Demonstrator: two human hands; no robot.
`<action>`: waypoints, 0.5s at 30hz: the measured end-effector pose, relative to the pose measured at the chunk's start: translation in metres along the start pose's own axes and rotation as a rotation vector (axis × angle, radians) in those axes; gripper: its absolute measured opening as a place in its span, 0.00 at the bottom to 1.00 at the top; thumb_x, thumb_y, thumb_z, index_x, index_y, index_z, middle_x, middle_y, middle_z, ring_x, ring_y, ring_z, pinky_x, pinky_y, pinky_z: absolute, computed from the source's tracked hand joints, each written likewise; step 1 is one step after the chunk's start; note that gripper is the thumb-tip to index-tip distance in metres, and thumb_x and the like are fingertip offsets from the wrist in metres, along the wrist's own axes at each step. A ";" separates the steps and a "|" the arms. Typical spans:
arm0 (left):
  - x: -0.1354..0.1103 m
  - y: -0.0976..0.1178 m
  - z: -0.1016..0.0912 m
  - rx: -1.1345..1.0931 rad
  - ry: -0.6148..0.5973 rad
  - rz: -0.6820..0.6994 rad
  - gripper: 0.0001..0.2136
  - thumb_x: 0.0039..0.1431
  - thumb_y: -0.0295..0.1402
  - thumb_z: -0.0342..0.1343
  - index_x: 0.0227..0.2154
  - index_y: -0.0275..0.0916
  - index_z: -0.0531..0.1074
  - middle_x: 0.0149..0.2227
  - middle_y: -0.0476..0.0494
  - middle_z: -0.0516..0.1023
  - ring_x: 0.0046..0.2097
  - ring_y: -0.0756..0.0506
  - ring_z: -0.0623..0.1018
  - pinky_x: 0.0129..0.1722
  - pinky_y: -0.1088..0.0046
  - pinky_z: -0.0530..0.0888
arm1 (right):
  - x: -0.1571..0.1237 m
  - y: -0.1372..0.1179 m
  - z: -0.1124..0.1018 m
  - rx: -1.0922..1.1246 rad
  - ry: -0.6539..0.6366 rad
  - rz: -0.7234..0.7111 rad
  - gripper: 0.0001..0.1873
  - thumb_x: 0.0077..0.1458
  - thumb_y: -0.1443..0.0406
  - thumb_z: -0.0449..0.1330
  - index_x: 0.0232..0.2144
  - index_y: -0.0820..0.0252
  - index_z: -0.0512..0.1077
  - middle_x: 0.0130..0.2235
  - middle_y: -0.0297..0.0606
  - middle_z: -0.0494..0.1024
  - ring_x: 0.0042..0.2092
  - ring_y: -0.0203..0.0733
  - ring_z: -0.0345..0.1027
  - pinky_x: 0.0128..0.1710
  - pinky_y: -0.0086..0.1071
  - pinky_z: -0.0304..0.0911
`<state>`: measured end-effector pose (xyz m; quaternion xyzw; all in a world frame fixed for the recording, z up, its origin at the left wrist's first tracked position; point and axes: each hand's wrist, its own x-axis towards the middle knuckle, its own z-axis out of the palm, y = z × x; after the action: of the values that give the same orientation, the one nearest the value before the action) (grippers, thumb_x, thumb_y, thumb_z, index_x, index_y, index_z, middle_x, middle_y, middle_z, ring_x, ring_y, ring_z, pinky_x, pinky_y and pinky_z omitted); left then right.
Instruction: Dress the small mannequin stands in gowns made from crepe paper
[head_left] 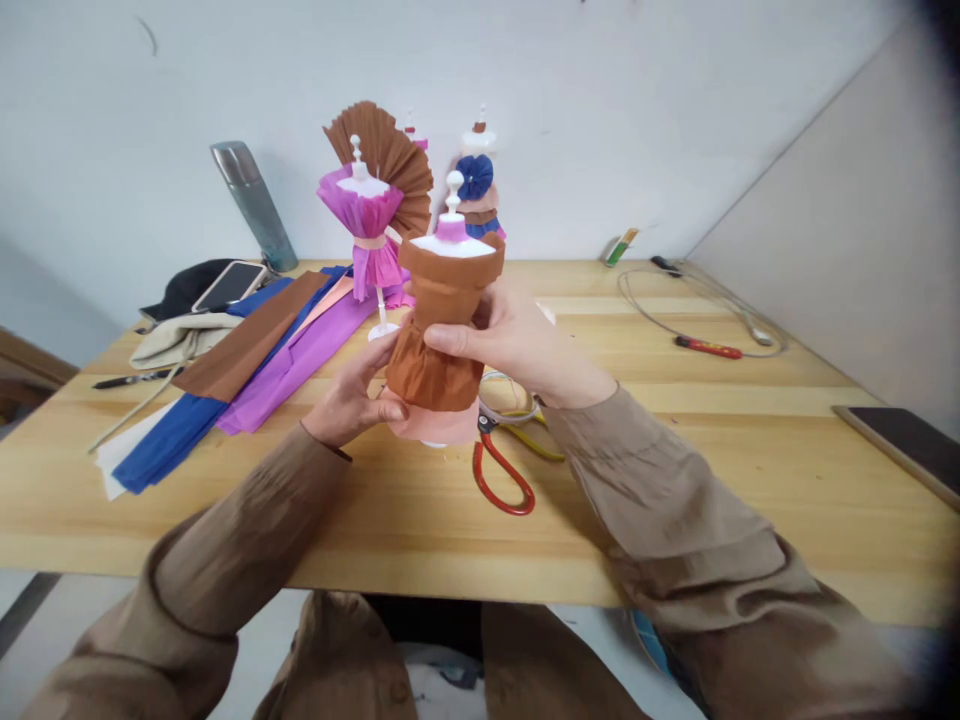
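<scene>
A small white dress form stands upright before me, wearing a brown crepe-paper dress with a pale pink paper layer below the skirt and a purple band at the neck. My left hand grips the skirt's lower left side, thumb on the pink layer. Around the waist from the right, my right hand is closed, its thumb pressed on the brown paper; its other fingers are mostly hidden behind the form. Red-handled scissors lie on the table just right of the skirt, partly covered.
Behind stand a dress form in purple paper, a pleated brown fan and a form with a blue rosette. Crepe-paper strips, a phone and a flask are at left. A cable and dark tablet lie right.
</scene>
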<state>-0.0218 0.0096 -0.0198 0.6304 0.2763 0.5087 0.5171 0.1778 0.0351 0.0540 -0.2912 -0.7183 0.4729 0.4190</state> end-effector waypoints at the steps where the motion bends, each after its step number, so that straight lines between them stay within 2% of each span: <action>1: 0.000 0.001 0.000 -0.012 -0.025 0.002 0.35 0.45 0.36 0.70 0.59 0.46 0.68 0.65 0.45 0.63 0.67 0.36 0.58 0.65 0.61 0.56 | 0.000 0.001 0.000 0.003 0.001 -0.014 0.25 0.40 0.50 0.71 0.37 0.57 0.73 0.41 0.38 0.79 0.47 0.51 0.72 0.48 0.47 0.70; 4: 0.000 0.004 0.000 -0.068 -0.028 0.000 0.37 0.45 0.46 0.69 0.60 0.47 0.66 0.68 0.45 0.58 0.69 0.35 0.54 0.67 0.59 0.54 | 0.001 0.001 -0.001 -0.005 0.028 -0.019 0.26 0.41 0.49 0.71 0.38 0.57 0.73 0.41 0.39 0.79 0.48 0.52 0.72 0.48 0.46 0.70; 8: 0.002 0.007 0.001 -0.239 0.070 -0.047 0.38 0.49 0.63 0.55 0.56 0.42 0.70 0.62 0.38 0.67 0.67 0.33 0.59 0.64 0.55 0.58 | 0.001 -0.002 0.001 0.007 0.072 -0.037 0.23 0.45 0.49 0.68 0.38 0.57 0.73 0.42 0.40 0.79 0.48 0.53 0.72 0.47 0.46 0.70; 11: 0.003 0.010 0.000 -0.380 0.052 -0.185 0.38 0.50 0.65 0.50 0.52 0.39 0.73 0.56 0.34 0.74 0.63 0.31 0.65 0.60 0.53 0.62 | 0.000 -0.002 0.004 0.063 0.057 -0.025 0.21 0.47 0.50 0.67 0.39 0.57 0.74 0.43 0.40 0.79 0.47 0.52 0.73 0.45 0.45 0.70; 15: 0.002 0.005 -0.004 -0.476 0.022 -0.313 0.37 0.53 0.65 0.47 0.48 0.36 0.75 0.53 0.32 0.76 0.60 0.31 0.69 0.58 0.54 0.64 | 0.001 0.007 0.011 0.180 0.010 0.040 0.20 0.48 0.53 0.68 0.40 0.57 0.75 0.42 0.39 0.80 0.44 0.48 0.74 0.43 0.42 0.70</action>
<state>-0.0255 0.0107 -0.0144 0.4356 0.2486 0.4800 0.7198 0.1676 0.0336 0.0460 -0.2691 -0.6650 0.5422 0.4375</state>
